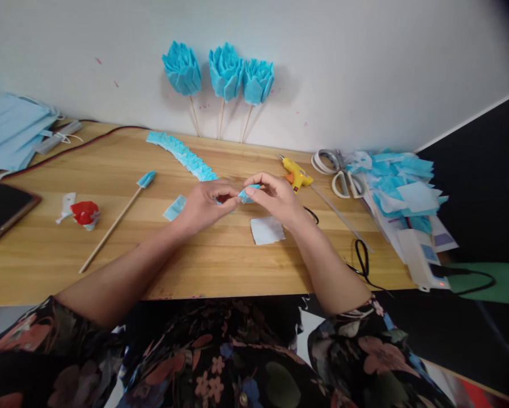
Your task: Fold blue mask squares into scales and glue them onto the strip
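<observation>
Between my hands, over the middle of the table, is a small folded piece of blue fabric [248, 194]. My right hand [274, 198] pinches it from the right, thumb in front. The fingertips of my left hand [206, 203] close on its left end. Beside my left hand lies a flat blue fabric square [175, 208]. A pale fabric square [267, 230] rests below my right hand. Behind my left hand runs an overlapping row of folded blue petals [182, 156]. To the left lies a wooden stick [114, 226] tipped with a small blue bud [146, 179].
Several blue face masks [14, 130] and a phone [5, 209] are at left, near a red wrapped item [85, 213]. Three blue fabric flowers [226, 71] lean on the wall. A yellow glue gun [296, 173], tape [325, 162], scissors [347, 184] and fabric scraps [401, 181] lie right.
</observation>
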`<state>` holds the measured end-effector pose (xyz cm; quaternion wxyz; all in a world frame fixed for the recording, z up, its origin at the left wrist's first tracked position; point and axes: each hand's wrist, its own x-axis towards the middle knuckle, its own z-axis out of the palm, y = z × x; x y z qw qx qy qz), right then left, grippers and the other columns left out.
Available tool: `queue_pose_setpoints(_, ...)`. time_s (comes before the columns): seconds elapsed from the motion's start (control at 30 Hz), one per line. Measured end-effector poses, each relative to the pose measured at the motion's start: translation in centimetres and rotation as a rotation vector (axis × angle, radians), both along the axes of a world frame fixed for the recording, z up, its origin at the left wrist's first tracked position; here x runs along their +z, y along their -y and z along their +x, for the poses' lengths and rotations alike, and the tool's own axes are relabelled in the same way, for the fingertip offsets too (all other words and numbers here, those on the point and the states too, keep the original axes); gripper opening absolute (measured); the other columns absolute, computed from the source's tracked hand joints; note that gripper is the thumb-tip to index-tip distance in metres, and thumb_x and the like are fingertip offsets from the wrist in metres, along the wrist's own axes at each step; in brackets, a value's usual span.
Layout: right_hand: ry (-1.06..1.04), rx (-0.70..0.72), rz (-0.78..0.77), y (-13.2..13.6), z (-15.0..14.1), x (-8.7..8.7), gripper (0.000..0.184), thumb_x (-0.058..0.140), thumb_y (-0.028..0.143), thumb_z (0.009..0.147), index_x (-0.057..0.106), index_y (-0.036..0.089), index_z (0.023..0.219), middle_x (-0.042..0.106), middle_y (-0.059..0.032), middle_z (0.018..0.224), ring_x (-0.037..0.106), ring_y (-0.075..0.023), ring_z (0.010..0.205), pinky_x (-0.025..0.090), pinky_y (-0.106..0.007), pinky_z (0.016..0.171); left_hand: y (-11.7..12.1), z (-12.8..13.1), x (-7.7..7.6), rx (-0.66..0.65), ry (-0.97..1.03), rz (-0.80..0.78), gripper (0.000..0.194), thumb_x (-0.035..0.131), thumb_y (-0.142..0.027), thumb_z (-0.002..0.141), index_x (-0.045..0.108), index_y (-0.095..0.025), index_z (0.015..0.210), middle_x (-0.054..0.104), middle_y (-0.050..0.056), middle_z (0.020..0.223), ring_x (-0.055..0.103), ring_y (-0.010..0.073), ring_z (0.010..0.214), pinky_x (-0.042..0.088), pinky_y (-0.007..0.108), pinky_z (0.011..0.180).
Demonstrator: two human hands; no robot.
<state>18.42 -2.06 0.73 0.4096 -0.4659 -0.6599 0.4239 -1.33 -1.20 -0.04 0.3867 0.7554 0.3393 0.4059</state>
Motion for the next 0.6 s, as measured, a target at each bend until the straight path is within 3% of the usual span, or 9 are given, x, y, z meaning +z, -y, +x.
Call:
queue_pose_setpoints(0.1,0.045,0.007,0.049,0.0,0.0,0.1,0.013,0.067,0.033,0.082,0.064,0.021,0.079,0.068,-0.0016,0.089,0.063,-0.0164,0.087,0.05,-0.033,0.081,0.0,0.0,0.0,-0.022,-0.003,-0.011,0.023,0.065,-0.029,0.085,0.065,-0.019,0.065,0.059,-0.001,0.061,0.05,0.0125,0.061,0.042,0.027,0.061)
queue_pose_setpoints(0.23,0.072,0.035,0.101,-0.2,0.6,0.4,0.01,0.068,0.03,0.08,0.067,0.022,0.074,0.071,-0.004,0.098,0.064,-0.0209,0.106,0.05,-0.038,0.092,0.1,0.0,0.0,-0.051,0.014,-0.039,0.021,0.066,-0.032,0.084,0.067,-0.021,0.066,0.062,0.0,0.064,0.053,0.0139,0.064,0.044,0.029,0.064)
queue_pose_setpoints(0.43,-0.041,-0.122,0.107,-0.5,1.9,0.8,0.023,0.061,0.041,0.092,0.071,0.026,0.107,0.073,-0.0032,0.117,0.066,-0.0189,0.109,0.052,-0.04,0.098,-0.1,-0.3,0.2,0.053,0.094,-0.215,0.022,0.065,-0.036,0.083,0.065,-0.02,0.069,0.063,0.0,0.066,0.053,0.0131,0.062,0.045,0.027,0.061)
queue_pose_setpoints(0.6,0.028,-0.007,0.244,-0.3,1.8,0.6,0.026,0.067,0.032,0.088,0.069,0.028,0.114,0.068,-0.0039,0.129,0.061,-0.0216,0.124,0.053,-0.04,0.099,-0.4,-0.4,0.3,0.112,0.174,-0.295,0.022,0.065,-0.037,0.08,0.062,-0.02,0.067,0.058,-0.001,0.061,0.051,0.0123,0.061,0.046,0.026,0.06)
